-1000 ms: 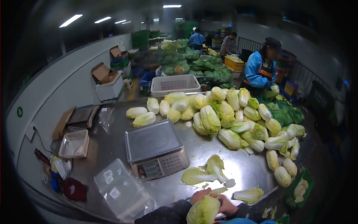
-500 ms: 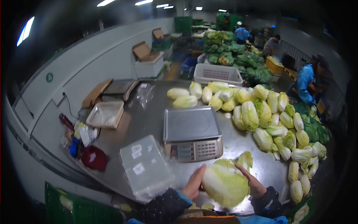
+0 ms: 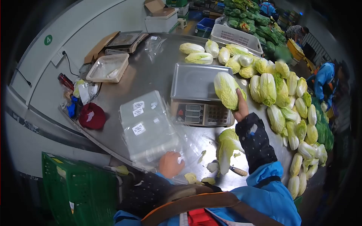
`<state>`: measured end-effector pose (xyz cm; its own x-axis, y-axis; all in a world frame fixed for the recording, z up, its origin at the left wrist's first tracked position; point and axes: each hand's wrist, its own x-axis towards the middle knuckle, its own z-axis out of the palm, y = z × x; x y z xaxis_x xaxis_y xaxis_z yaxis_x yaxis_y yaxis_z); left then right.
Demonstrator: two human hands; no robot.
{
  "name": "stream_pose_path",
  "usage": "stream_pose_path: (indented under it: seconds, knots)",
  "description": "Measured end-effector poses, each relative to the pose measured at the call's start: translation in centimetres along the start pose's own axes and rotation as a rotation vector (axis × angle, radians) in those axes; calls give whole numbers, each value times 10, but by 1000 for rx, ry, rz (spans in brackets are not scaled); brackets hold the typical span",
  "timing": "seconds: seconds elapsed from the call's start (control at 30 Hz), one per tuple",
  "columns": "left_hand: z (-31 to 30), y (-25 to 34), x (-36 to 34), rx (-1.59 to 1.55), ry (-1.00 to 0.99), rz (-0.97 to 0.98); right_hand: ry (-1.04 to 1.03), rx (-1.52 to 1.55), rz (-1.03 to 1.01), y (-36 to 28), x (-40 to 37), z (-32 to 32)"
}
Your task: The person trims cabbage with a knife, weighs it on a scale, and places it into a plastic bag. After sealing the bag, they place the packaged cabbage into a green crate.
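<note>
Cabbage (image 3: 226,90) now in right hand (image 3: 242,108)

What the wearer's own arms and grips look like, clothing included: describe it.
The left grip and right grip are gloveless. The right sleeve is dark with pale flecks; the left sleeve is similar, with a blue cuff. Above the right sleeve comes a bright blue garment, crossed by a dark band.

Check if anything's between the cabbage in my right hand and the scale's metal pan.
Nothing visible stands between the cabbage in your right hand and the metal pan. The loose leaves lie nearer you, outside that gap.
</note>
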<state>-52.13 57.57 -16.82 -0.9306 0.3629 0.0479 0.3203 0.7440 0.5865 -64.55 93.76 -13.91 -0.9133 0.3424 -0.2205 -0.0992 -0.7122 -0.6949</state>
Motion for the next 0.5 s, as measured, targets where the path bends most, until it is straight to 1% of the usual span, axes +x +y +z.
stream_pose_path:
  seconds: [0.03,0.07,0.1,0.13,0.17,0.2,0.23,0.27,0.3,0.37,0.4,0.43,0.47,0.5]
  knots:
    - [9,5,-5,225,-5,143,32,-12,-15,2,13,-7]
    - [16,6,-9,317,-80,37,39,-19,-6,-1,17,-11]
    - [26,-4,-13,311,-89,26,6,-90,26,-4,18,-13]
    - [38,-21,-18,373,-144,18,-28,-160,62,-4,16,-17]
    - [45,-35,-22,437,-196,11,-27,-163,76,-11,5,-12]
    - [44,-45,-23,436,-198,3,-25,-251,158,-27,-12,2]
    - [40,-54,-23,299,-312,-51,-20,-336,241,-35,-23,5]
    - [38,-57,-23,160,-422,-105,-86,-462,245,-36,-13,-12]
    - [22,-43,-21,163,-427,-112,-86,-458,252,-38,-21,-6]
    - [-7,-19,-20,449,-57,125,82,-971,81,-48,-36,2]
    - [6,-34,-25,443,-60,137,31,-1137,-51,-47,-11,-30]
    - [27,-66,-31,412,-77,90,39,-1144,-68,-55,-11,-30]
    - [38,-85,-30,380,-94,43,76,-1211,-82,-62,-11,-26]
    - [31,-84,-24,376,-90,56,116,-1272,-88,-67,-13,-24]
